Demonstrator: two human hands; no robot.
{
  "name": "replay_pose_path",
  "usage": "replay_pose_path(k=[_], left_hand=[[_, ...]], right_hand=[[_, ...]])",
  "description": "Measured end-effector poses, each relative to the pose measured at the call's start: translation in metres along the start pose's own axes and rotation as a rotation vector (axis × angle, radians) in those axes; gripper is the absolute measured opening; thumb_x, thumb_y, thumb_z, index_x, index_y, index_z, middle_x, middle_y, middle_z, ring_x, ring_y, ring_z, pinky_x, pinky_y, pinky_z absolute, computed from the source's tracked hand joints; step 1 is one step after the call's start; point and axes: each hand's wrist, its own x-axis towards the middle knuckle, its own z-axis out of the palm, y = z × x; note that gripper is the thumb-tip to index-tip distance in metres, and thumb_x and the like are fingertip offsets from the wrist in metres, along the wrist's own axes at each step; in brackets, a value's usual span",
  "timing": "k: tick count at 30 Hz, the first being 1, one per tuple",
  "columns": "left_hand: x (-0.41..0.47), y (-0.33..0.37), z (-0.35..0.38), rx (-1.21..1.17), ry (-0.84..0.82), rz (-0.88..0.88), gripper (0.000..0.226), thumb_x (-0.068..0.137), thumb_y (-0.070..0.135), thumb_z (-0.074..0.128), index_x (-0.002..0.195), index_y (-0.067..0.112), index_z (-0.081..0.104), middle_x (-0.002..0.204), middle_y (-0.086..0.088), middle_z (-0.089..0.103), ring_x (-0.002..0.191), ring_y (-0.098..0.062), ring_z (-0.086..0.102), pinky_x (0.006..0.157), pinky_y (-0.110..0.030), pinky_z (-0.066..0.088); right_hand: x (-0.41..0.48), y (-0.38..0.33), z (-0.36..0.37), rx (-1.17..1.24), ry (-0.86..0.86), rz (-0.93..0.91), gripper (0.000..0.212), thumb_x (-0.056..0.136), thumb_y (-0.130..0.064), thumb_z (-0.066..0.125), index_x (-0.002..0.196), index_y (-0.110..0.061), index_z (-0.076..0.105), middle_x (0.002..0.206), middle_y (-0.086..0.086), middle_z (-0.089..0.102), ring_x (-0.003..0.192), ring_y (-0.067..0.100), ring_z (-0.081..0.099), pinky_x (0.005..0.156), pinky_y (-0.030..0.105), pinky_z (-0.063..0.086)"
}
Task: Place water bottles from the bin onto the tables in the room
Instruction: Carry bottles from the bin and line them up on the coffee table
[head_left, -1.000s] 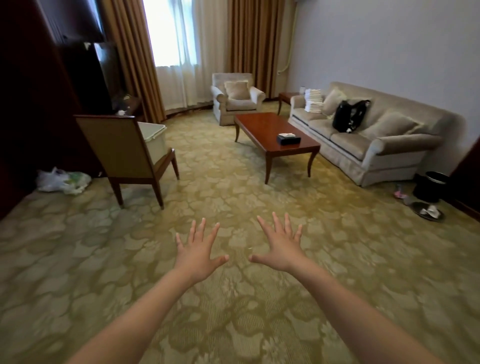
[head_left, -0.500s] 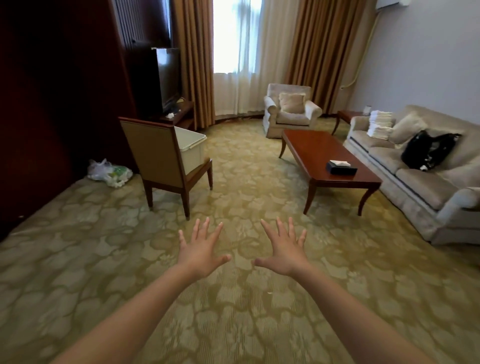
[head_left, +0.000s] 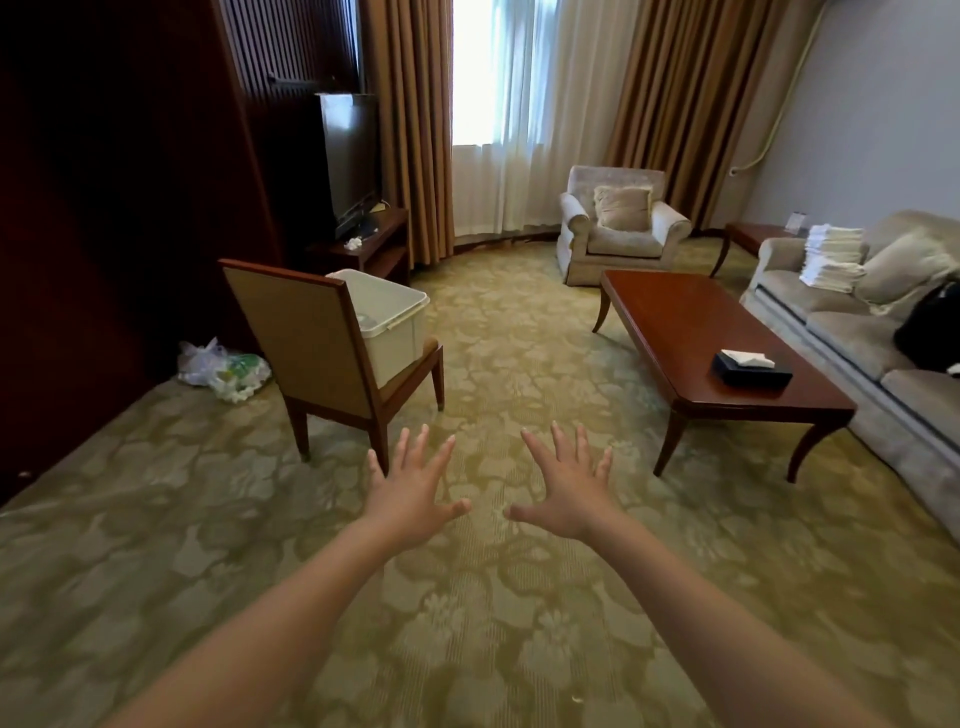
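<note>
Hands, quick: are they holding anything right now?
Left hand: open, fingers spread, holding nothing.
Right hand: open, fingers spread, holding nothing.

Patterned green-gold carpet (head_left: 493, 623) covers the floor. A wooden chair (head_left: 306, 332), back toward the camera, stands left of centre. A white plastic bag (head_left: 223, 364) lies on the carpet near it, by the dark wall. A television (head_left: 349, 161) sits on a low stand (head_left: 374, 244) behind. Brown curtains (head_left: 410, 130) flank a bright window. A beige armchair (head_left: 618, 244) holds one cushion (head_left: 622, 208). The sofa (head_left: 841, 332) at right carries stacked white linen (head_left: 831, 254) and a black bag (head_left: 930, 332).
</note>
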Motion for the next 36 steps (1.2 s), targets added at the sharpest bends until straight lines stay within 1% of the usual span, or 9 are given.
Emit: replay_pose_path(k=[4,10,13,20,27,31,36], left_hand=[[0.081,-0.011,-0.016,0.02,-0.018,0.009,0.091,0.087,0.073,0.042,0.154,0.041,-0.008,0.163,0.0,-0.022,0.148,-0.022,-0.025,0.115,-0.06,-0.014],[0.17,-0.02,-0.011,0.03,-0.068,-0.013,0.091,0.087,0.074,0.041,0.154,0.04,-0.01,0.163,0.0,-0.022,0.148,-0.023,-0.025,0.116,-0.061,-0.013],[0.217,-0.024,-0.005,0.014,-0.084,-0.049,0.091,0.087,0.073,0.042,0.155,0.04,-0.009,0.163,0.0,-0.022,0.148,-0.023,-0.025,0.116,-0.061,-0.013],[0.356,-0.016,-0.011,-0.005,-0.066,-0.157,0.09,0.088,0.07,0.045,0.155,0.04,-0.007,0.163,0.0,-0.021,0.149,-0.023,-0.024,0.117,-0.061,-0.012],[0.49,0.008,-0.019,-0.035,-0.008,-0.275,0.09,0.088,0.069,0.047,0.155,0.04,-0.007,0.164,0.001,-0.019,0.149,-0.021,-0.022,0.118,-0.059,-0.011],[0.538,0.013,-0.015,-0.046,-0.035,-0.334,0.09,0.088,0.069,0.046,0.154,0.04,-0.008,0.163,0.001,-0.02,0.149,-0.022,-0.023,0.118,-0.059,-0.013],[0.607,-0.002,-0.022,-0.063,-0.034,-0.419,0.089,0.089,0.07,0.044,0.154,0.041,-0.009,0.163,0.0,-0.021,0.148,-0.023,-0.024,0.117,-0.06,-0.012]], right_hand=[[0.078,0.004,-0.012,0.046,0.007,-0.006,0.106,0.081,-0.068,0.061,0.156,-0.042,-0.009,0.165,0.005,-0.022,0.145,0.034,-0.034,0.11,0.063,-0.023],[0.169,0.023,-0.006,0.076,-0.053,-0.007,0.106,0.08,-0.065,0.064,0.156,-0.043,-0.007,0.165,0.003,-0.022,0.143,0.033,-0.038,0.112,0.063,-0.023],[0.224,0.036,-0.006,0.08,-0.097,-0.024,0.106,0.081,-0.065,0.064,0.156,-0.042,-0.007,0.165,0.003,-0.022,0.144,0.033,-0.037,0.111,0.062,-0.025],[0.386,0.071,-0.036,0.055,-0.118,-0.135,0.106,0.081,-0.065,0.064,0.156,-0.043,-0.007,0.165,0.004,-0.021,0.146,0.034,-0.033,0.113,0.064,-0.022],[0.532,0.108,-0.08,0.027,-0.107,-0.284,0.106,0.081,-0.067,0.063,0.156,-0.044,-0.008,0.165,0.003,-0.022,0.145,0.033,-0.035,0.112,0.065,-0.021],[0.596,0.118,-0.091,0.017,-0.162,-0.334,0.105,0.082,-0.065,0.064,0.156,-0.043,-0.007,0.165,0.005,-0.021,0.144,0.035,-0.035,0.112,0.066,-0.021],[0.678,0.12,-0.098,-0.029,-0.184,-0.403,0.105,0.082,-0.064,0.064,0.156,-0.042,-0.007,0.165,0.005,-0.021,0.144,0.035,-0.035,0.112,0.067,-0.02]])
